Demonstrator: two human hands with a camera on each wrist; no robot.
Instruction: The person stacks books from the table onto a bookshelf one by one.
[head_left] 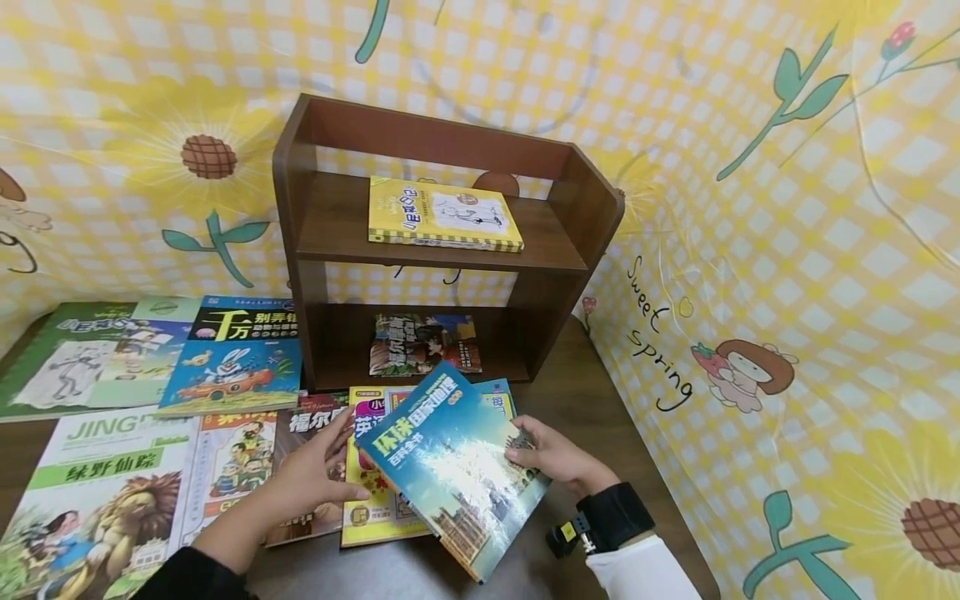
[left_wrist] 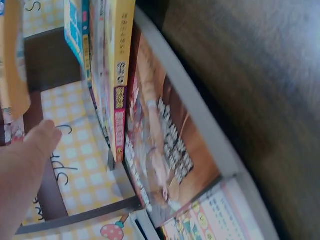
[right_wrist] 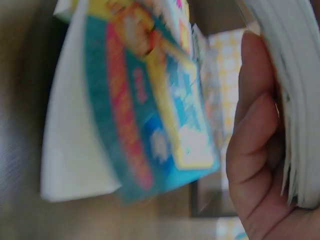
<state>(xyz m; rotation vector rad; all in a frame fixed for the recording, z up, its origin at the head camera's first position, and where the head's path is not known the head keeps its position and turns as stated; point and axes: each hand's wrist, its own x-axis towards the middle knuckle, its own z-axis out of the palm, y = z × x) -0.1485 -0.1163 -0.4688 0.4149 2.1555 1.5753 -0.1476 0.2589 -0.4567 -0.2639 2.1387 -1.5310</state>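
In the head view, my right hand (head_left: 558,454) grips a blue book (head_left: 457,467) with a city picture on its cover by its right edge, thumb on top. The book is raised and tilted above other books. Its page edges (right_wrist: 300,100) show in the right wrist view, against the curled fingers of the right hand (right_wrist: 255,150). My left hand (head_left: 311,471) is near the book's left corner, with thumb and fingers apart. Under the blue book lies a yellow book (head_left: 375,521), beside a brown-covered book (head_left: 318,512).
A brown two-tier shelf (head_left: 442,262) stands behind, with a yellow book (head_left: 442,215) lying on the upper tier and a dark-covered book (head_left: 423,343) on the lower. To the left lie a rabbit-cover book (head_left: 232,367), a green book (head_left: 52,358) and a lion-cover book (head_left: 97,508).
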